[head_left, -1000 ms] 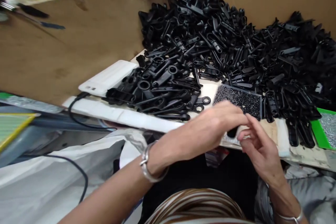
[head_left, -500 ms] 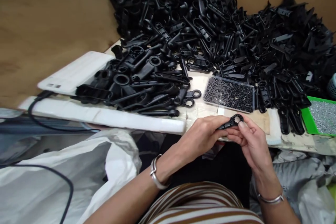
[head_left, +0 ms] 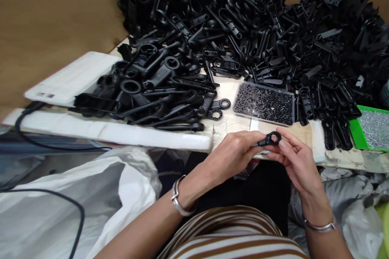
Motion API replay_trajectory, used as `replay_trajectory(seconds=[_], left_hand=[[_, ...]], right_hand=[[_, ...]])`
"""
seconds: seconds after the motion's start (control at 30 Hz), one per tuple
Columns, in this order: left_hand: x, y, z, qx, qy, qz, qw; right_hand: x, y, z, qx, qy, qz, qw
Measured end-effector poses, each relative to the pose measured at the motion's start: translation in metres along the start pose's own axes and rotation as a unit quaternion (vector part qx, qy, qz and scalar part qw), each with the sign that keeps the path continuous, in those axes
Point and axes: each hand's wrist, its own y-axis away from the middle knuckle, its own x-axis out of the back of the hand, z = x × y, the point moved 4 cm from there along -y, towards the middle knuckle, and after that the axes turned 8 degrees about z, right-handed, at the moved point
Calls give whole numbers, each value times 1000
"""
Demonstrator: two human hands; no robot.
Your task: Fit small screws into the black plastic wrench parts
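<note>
One small black plastic piece with a round ring at its end (head_left: 268,139) is being worked on, held up just over the front edge of the pale wooden table (head_left: 231,126); it is not set down, so I think this one is not done; lots more are left, with a big messy heap of black plastic parts (head_left: 234,28) at the back and a smaller pile of long black plastic parts with rings (head_left: 164,97) on the left; a clear flat plastic box (head_left: 293,110) full of tiny dark bits (head_left: 258,101) sits just behind the hands.

The left hand (head_left: 235,149) is closed in a pinch, thumb and fingers on the narrow end of the piece; the right hand (head_left: 296,160) is partly open, with its thumb and a finger at the ring; the fingers hide a lot, so I can't tell if it grips tight or just touches.
</note>
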Motion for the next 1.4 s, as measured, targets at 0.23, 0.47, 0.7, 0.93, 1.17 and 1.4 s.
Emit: replay_trajectory(seconds=[0.23,0.47,0.7,0.93,1.17,1.4], left_hand=[[-7,4,4,-27,-93,-2,995],[-1,0,6,-8,-64,-37,997],[4,-3,2,12,-19,-55,998],[5,-5,1,37,-4,-64,997],[2,-5,-2,50,4,-72,996],[3,-9,-5,49,-27,-81,995]], right_hand=[[-8,-3,-2,37,16,27,999],[3,-10,-11,63,139,-14,988],[6,-17,-22,71,274,-103,953],[9,-19,-17,15,174,-137,975],[14,-19,-14,-35,113,-120,986],[19,-20,-17,-1,186,-121,975]])
